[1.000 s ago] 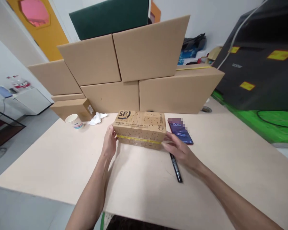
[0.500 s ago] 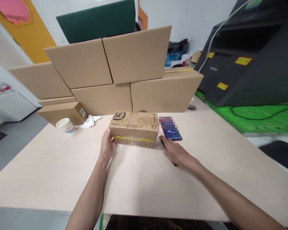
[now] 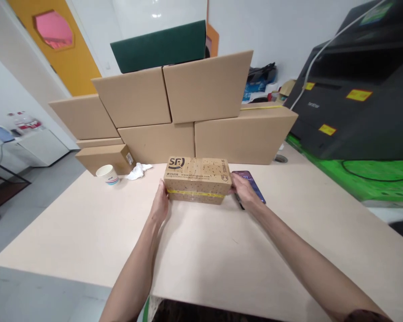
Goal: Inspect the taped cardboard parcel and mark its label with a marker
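A small cardboard box [image 3: 198,183] with SF print and a yellow strip along its front sits on the table, squared toward me. Around its left end are the fingers of my left hand [image 3: 160,202], partly hidden behind the corner. My right hand [image 3: 245,190] is at the box's right end, fingers curled against it. A slim black tool [image 3: 239,202] pokes out below that hand; whether it is a cutter or a pen I cannot tell. Just beyond my right hand lies a phone [image 3: 255,185] with its screen lit, partly covered by the hand.
Large cardboard boxes [image 3: 208,89] stand stacked at the back, a dark green box [image 3: 161,47] on top. To the left are a paper cup [image 3: 108,175], crumpled tissue [image 3: 138,171] and a flat brown box [image 3: 104,157]. A big black printer [image 3: 352,98] stands on the right.
My right hand has moved forward with the black tool, from in front of the phone to the box's right end. My left hand stays at the left end. The view has shifted slightly.
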The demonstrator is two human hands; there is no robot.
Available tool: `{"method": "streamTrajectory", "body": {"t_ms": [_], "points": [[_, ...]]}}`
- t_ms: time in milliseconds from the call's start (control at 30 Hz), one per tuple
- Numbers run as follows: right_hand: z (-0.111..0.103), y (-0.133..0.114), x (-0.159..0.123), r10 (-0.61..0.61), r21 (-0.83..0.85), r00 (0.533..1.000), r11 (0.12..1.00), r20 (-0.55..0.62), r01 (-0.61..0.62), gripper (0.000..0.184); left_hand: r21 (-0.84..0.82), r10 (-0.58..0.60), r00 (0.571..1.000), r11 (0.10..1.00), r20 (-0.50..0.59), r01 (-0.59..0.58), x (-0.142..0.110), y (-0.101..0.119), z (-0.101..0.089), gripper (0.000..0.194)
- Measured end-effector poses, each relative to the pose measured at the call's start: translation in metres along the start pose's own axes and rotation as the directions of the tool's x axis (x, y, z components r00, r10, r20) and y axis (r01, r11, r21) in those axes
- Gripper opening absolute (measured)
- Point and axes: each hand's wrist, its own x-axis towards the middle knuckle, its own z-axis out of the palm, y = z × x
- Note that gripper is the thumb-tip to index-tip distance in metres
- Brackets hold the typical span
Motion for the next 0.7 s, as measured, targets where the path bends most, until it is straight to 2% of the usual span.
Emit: {"method": "streamTrajectory", "body": {"t_ms": [100,200,267,333,433,600,700], "points": [[0.005,0.005,-0.002,0.023,0.219,1.000,0.976,-0.021,-0.018,0.061,-0.071,0.056,0.997,0.996,0.046,-0.053,-0.001,0.005,-0.004,0.062],[0.006,0.008,-0.001,0.066,0.480,0.998,0.876,-0.012,-0.052,0.060,-0.146,0.089,0.996,0.985,0.005,-0.087,0.000,0.005,-0.009,0.056],[0.006,0.009,-0.002,0.066,0.567,0.998,0.821,0.015,-0.063,0.056,-0.167,0.105,0.994,0.980,-0.022,-0.107,0.002,0.002,-0.010,0.048],[0.006,0.010,-0.005,0.042,0.619,0.998,0.783,0.041,-0.059,0.052,-0.186,0.099,0.994,0.977,-0.040,-0.105,0.002,-0.001,-0.010,0.043],[0.008,0.011,-0.009,-0.008,0.672,0.999,0.740,0.041,-0.022,0.046,-0.244,0.019,0.995,0.969,-0.101,-0.043,0.001,-0.003,-0.008,0.040],[0.011,0.013,-0.013,-0.009,0.655,1.000,0.755,0.014,-0.002,0.038,-0.277,-0.067,0.988,0.960,-0.142,0.025,-0.002,0.004,-0.002,0.031],[0.012,0.012,-0.016,-0.027,0.640,0.999,0.768,0.032,0.000,0.039,-0.299,-0.166,0.974,0.947,-0.152,0.115,-0.004,0.008,0.003,0.027]]}}
